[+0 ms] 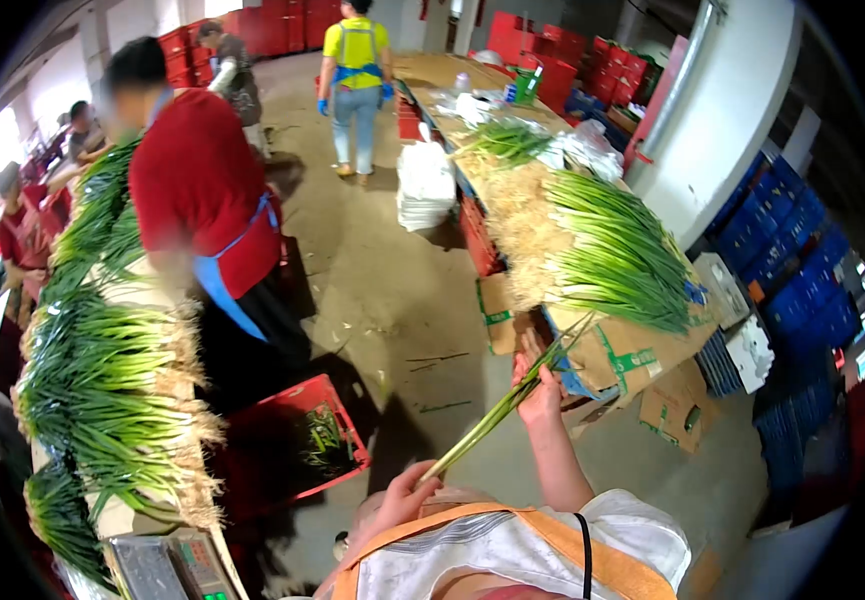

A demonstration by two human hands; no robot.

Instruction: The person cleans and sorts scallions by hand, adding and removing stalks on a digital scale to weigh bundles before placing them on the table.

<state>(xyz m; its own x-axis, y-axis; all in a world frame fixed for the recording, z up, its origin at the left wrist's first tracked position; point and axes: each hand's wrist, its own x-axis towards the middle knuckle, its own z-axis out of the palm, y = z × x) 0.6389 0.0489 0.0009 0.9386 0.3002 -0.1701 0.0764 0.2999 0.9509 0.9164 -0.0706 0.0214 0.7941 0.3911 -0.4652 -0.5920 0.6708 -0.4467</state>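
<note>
A small bunch of green onions (482,426) slants across the front of my body. My left hand (404,497) is closed around its pale lower end, near my chest. Farther out, my right hand (535,388) grips the green leaves, whose tips stick out past the fingers. Just beyond my right hand is the near corner of a cardboard-covered table (602,350). A large pile of green onions (617,250) lies on it, roots to the left and leaves to the right.
Left, bundled green onions (122,380) cover another table, with a digital scale (172,565) at its near end. A red crate (327,440) holds some greens on the floor. A person in red (202,190) stands beside it. Blue crates (792,250) are stacked at right.
</note>
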